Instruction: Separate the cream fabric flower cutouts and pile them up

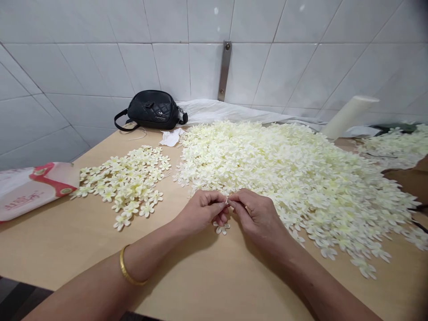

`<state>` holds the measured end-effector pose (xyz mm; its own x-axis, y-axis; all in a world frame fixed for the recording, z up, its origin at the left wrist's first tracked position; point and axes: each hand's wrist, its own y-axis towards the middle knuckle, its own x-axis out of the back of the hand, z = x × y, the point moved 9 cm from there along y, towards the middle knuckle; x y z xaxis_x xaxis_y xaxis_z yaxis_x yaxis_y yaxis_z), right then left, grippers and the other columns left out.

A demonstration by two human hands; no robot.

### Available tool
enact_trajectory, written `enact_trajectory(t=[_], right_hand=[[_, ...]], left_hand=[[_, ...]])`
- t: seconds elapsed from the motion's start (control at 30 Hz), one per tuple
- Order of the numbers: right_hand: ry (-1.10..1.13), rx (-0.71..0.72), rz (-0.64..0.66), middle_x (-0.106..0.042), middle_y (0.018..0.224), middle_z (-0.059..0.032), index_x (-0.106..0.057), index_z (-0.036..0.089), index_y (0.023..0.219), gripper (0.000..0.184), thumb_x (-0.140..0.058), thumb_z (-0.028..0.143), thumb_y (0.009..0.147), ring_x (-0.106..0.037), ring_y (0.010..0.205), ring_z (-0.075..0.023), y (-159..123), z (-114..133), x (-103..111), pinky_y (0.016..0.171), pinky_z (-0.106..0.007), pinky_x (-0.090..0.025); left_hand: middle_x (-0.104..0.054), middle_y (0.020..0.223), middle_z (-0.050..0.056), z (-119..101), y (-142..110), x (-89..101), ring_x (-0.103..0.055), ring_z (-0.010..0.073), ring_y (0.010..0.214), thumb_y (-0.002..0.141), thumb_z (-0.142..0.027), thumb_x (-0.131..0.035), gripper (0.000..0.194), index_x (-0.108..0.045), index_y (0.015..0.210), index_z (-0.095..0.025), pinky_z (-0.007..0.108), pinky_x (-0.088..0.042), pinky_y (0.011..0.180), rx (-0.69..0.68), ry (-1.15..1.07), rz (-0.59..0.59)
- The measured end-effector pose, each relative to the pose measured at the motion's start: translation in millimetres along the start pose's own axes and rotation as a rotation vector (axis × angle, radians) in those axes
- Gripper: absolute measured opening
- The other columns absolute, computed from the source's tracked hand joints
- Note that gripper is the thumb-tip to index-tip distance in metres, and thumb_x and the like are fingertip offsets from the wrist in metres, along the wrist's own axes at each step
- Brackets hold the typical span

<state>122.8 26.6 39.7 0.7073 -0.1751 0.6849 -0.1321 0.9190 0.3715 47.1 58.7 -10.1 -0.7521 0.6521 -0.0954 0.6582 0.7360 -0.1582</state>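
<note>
My left hand (pixel 209 208), with a gold bangle (pixel 124 269) on its wrist, is closed in a pinch near the middle of the table. Opposite it, my right hand (pixel 252 211) pinches too, and the fingertips of both meet at a small white piece (pixel 227 201). Its exact shape is mostly covered by the fingers. Just below my left fingers shows a pale artificial flower (pixel 222 228); whether it is held or lies on the wood I cannot tell. Beyond my right hand spreads a large heap of cream artificial flowers (pixel 261 160). A smaller pile of flowers (pixel 133 178) lies to the left.
A red and white plastic bag (pixel 36 191) lies at the table's left edge. Against the tiled wall sit a black handbag (pixel 154 109) and a crumpled white scrap (pixel 171 137). A white roll (pixel 349 118) leans behind the heap. Something brown (pixel 409 180) juts in at right.
</note>
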Motion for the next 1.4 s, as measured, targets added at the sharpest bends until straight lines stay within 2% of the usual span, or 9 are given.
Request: enact_trajectory(t=[0.17,0.37,0.53,0.63,0.87,1.13,1.27,1.33,1.4], right_hand=[[0.03,-0.042,-0.003,-0.056,0.067,-0.002,-0.059,0.016,0.072,0.021,-0.041,0.012,0.081,-0.052,0.061,-0.0112,1,-3,-1,0.058,-0.022,-0.039],[0.13,-0.169,-0.001,-0.056,0.061,0.0011,-0.057,0.017,0.07,0.018,-0.043,0.018,0.082,-0.051,0.056,-0.0104,1,-15,-2,0.053,-0.021,-0.038],[0.213,-0.19,0.027,-0.06,0.065,-0.0006,-0.059,0.016,0.071,0.019,-0.045,0.023,0.081,-0.054,0.06,-0.0117,0,-13,-5,0.057,-0.023,-0.04],[0.222,-0.209,-0.014,-0.06,0.065,-0.0011,-0.06,0.016,0.069,0.018,-0.047,0.022,0.079,-0.055,0.061,-0.0124,1,-14,-2,0.058,-0.023,-0.041],[0.409,-0.403,-0.11,-0.057,0.06,-0.0004,-0.058,0.015,0.072,0.016,-0.05,0.029,0.077,-0.055,0.059,-0.013,0,-40,1,0.055,-0.023,-0.042],[0.443,-0.395,-0.177,-0.056,0.061,0.0001,-0.058,0.015,0.072,0.017,-0.052,0.031,0.077,-0.052,0.059,-0.0118,-2,-40,7,0.054,-0.021,-0.041],[0.503,-0.442,-0.25,-0.055,0.059,-0.0002,-0.059,0.015,0.071,0.019,-0.054,0.033,0.075,-0.052,0.057,-0.0122,-2,-51,17,0.053,-0.021,-0.041],[0.497,-0.444,-0.311,-0.057,0.059,-0.0014,-0.059,0.014,0.069,0.02,-0.055,0.034,0.073,-0.054,0.057,-0.0129,1,-58,30,0.054,-0.023,-0.043],[0.381,-0.391,-0.377,-0.059,0.06,-0.0027,-0.059,0.013,0.069,0.022,-0.054,0.034,0.073,-0.055,0.056,-0.0137,7,-60,50,0.055,-0.025,-0.045]], left_hand=[[-0.054,0.056,0.002,0,-1,-0.1,-0.05,0.0091,0.049,0.074,-0.026,-0.053,0.017,-0.054,0.066,-0.011,0.023,-0.039,0.05,0.016,-0.01,-0.011],[-0.054,0.055,0.002,-1,-1,1.1,-0.05,0.0085,0.046,0.072,-0.025,-0.055,0.015,-0.054,0.065,-0.012,0.022,-0.039,0.048,0.024,-0.054,-0.016],[-0.051,0.05,0.0,0,0,5.0,-0.047,0.0085,0.044,0.073,-0.025,-0.052,0.015,-0.052,0.064,-0.013,0.022,-0.038,0.047,0.007,-0.029,-0.063],[-0.051,0.048,-0.001,-1,0,6.5,-0.046,0.0083,0.043,0.074,-0.022,-0.05,0.014,-0.051,0.063,-0.014,0.021,-0.037,0.046,0.006,0.021,-0.098],[-0.051,0.046,0.0,-4,-2,12.7,-0.047,0.0082,0.041,0.069,-0.018,-0.049,0.011,-0.049,0.058,-0.014,0.021,-0.039,0.045,0.044,-0.023,-0.178],[-0.052,0.05,0.001,8,2,19.0,-0.047,0.0086,0.04,0.066,-0.018,-0.051,0.009,-0.05,0.058,-0.014,0.022,-0.039,0.043,0.034,-0.167,-0.187],[-0.053,0.053,0.0,13,5,25.1,-0.046,0.0081,0.038,0.067,-0.02,-0.052,0.01,-0.049,0.059,-0.015,0.021,-0.037,0.04,0.02,-0.217,-0.22],[-0.052,0.053,-0.001,14,7,28.1,-0.045,0.007,0.038,0.067,-0.021,-0.054,0.011,-0.049,0.06,-0.015,0.019,-0.035,0.038,0.017,-0.253,-0.245],[-0.052,0.052,-0.001,15,8,29.1,-0.044,0.0061,0.037,0.066,-0.023,-0.055,0.013,-0.048,0.059,-0.015,0.018,-0.033,0.038,0.016,-0.264,-0.254]])
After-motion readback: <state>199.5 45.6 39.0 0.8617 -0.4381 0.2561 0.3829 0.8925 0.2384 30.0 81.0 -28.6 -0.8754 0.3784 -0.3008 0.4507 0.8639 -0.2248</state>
